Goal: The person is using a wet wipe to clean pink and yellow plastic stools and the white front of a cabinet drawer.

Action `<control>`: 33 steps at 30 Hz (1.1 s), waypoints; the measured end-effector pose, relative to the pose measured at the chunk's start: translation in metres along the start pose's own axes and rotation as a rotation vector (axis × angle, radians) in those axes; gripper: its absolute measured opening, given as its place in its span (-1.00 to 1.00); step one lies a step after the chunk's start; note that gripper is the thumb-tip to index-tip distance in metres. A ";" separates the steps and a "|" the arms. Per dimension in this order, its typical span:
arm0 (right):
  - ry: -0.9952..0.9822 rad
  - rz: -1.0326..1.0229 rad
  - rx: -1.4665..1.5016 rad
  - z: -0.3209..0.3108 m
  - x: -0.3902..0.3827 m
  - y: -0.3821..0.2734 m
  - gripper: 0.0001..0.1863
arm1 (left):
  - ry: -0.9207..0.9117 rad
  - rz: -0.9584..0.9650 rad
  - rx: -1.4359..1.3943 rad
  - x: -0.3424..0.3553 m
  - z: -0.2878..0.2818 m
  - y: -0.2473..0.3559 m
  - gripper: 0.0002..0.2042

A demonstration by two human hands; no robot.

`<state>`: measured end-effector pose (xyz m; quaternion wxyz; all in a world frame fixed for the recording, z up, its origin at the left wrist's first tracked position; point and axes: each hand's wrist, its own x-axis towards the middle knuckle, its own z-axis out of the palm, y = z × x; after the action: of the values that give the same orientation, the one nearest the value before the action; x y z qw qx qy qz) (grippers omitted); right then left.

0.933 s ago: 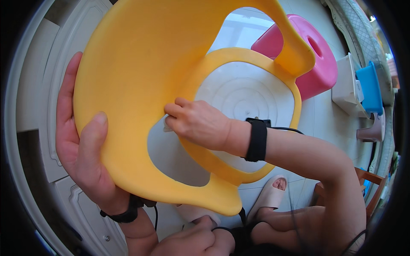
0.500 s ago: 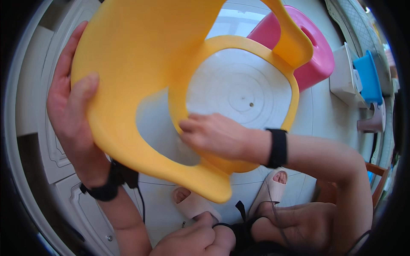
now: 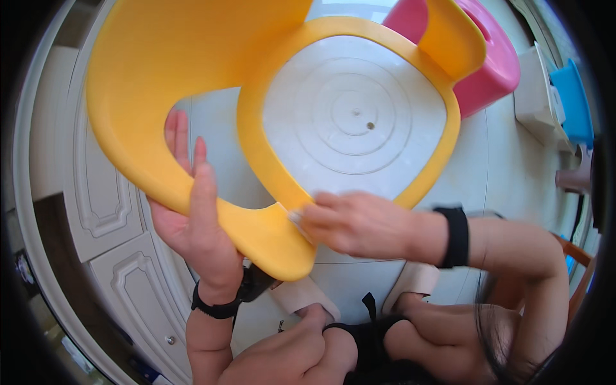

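A yellow plastic child's chair (image 3: pixel 147 58), with a pale round seat pad (image 3: pixel 356 80) marked by rings, is tilted in front of me. My left hand (image 3: pixel 199 212) holds the near armrest from below, its fingers up through the side opening and its thumb against the near edge. At the joint of armrest and seat frame, my right hand (image 3: pixel 353 221), somewhat blurred, is closed on a small whitish wad like a wipe (image 3: pixel 295 217), pressed to the yellow plastic. Most of that wad is hidden by the fingers.
Behind the chair stands a pink plastic stool (image 3: pixel 491 70). A white bin (image 3: pixel 536 96) and a blue basin (image 3: pixel 573 106) are at the far right. Pale cabinet doors (image 3: pixel 106 192) line the left side. My slippered feet rest on the tiled floor.
My left hand has shifted from the backrest's outer edge to the near armrest, fingers now through the opening. The chair has turned slightly and moved up-left. My right hand has moved slightly right and nearer.
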<state>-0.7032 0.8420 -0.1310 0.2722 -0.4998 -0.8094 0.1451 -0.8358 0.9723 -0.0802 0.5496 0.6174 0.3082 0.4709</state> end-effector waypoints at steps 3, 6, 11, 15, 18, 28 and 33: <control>0.080 -0.001 -0.134 0.004 -0.020 -0.018 -0.90 | -0.006 -0.005 -0.063 -0.003 0.008 0.002 -0.37; -0.085 0.082 -0.115 -0.007 0.019 0.001 -0.80 | -0.026 0.009 -0.077 -0.002 0.011 -0.001 -0.34; -0.004 0.089 -0.021 -0.006 0.023 -0.007 -0.83 | -0.032 0.042 0.008 0.002 -0.002 0.002 -0.34; -0.075 0.126 -0.013 -0.018 -0.003 -0.021 -0.90 | -0.045 0.036 -0.040 0.003 0.014 0.009 -0.33; -0.030 0.201 -0.015 -0.015 0.032 0.000 -0.79 | -0.065 0.032 -0.048 0.003 0.011 0.007 -0.35; 0.388 0.628 0.875 -0.007 0.044 -0.017 -0.84 | -0.135 0.052 0.102 -0.009 0.000 -0.015 -0.30; 0.263 0.596 0.676 -0.021 0.012 -0.033 -0.88 | -0.091 0.079 0.129 -0.029 0.003 -0.006 -0.32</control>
<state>-0.7197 0.8370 -0.0937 0.4664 -0.6077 -0.4967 0.4080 -0.8426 0.9467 -0.0929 0.5029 0.6840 0.2880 0.4429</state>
